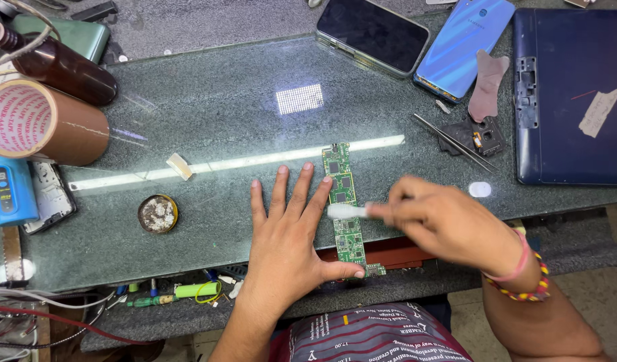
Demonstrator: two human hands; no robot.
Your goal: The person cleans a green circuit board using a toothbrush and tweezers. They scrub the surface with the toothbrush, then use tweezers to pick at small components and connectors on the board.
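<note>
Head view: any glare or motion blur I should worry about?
Head view: ceiling-light glare on the glass table top, a bright patch and a long streak; right hand and its white brush motion-blurred; left hand and green circuit board sharp.

A long, narrow green circuit board (344, 208) lies flat on the glass-topped worktop (221, 107), running lengthwise away from the person, its near end reaching the worktop's front edge. Its upper face is bare, crowded with dark square chips and small silver parts. A small white brush head (346, 211), blurred and so perhaps a swab instead, lies crosswise over the board's middle, touching or just above it, its handle hidden on the right side.
</note>
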